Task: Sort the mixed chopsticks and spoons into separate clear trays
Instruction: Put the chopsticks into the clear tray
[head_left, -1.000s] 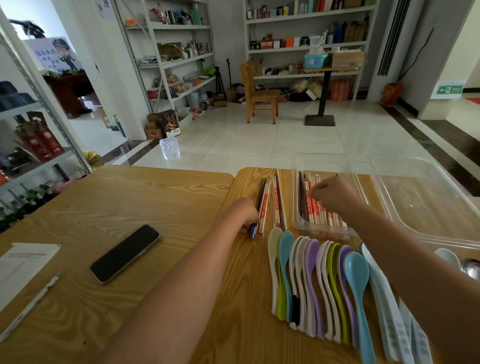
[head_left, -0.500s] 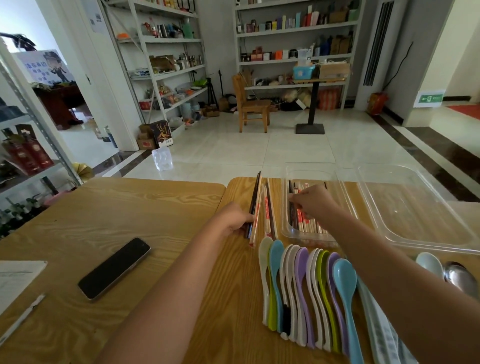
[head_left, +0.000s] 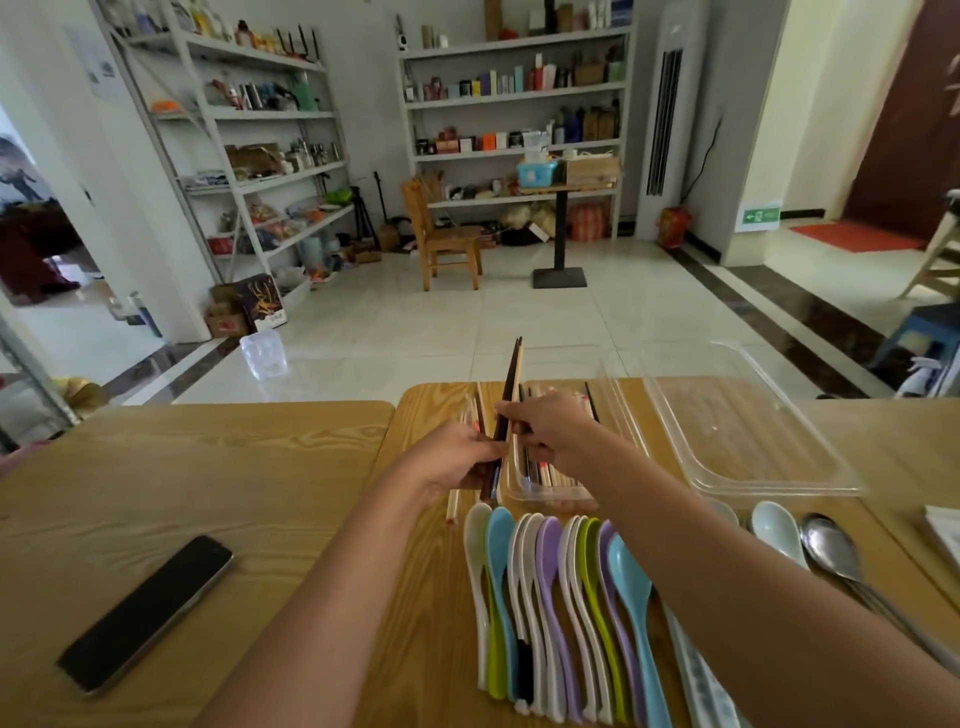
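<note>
My left hand (head_left: 453, 457) grips a bundle of dark and pale chopsticks (head_left: 510, 379), lifted with the tips pointing away over the table's far edge. My right hand (head_left: 550, 431) pinches the same bundle from the right, just above the near clear tray (head_left: 626, 415) that holds several chopsticks. A few more chopsticks (head_left: 470, 415) lie on the wooden table left of that tray. A row of several coloured plastic spoons (head_left: 558, 597) lies in front of my hands. The larger clear tray (head_left: 748, 431) to the right holds nothing.
A black phone (head_left: 148, 610) lies on the left table. A pale ceramic spoon (head_left: 779, 530) and a metal spoon (head_left: 831, 545) lie at the right, near wrapped utensils (head_left: 701, 680). A seam divides the two tables. Shelves, a chair and tiled floor lie beyond.
My left hand has lifted the chopsticks off the table. My right hand has left the chopstick tray and moved left to take hold of the bundle. The camera has tilted up.
</note>
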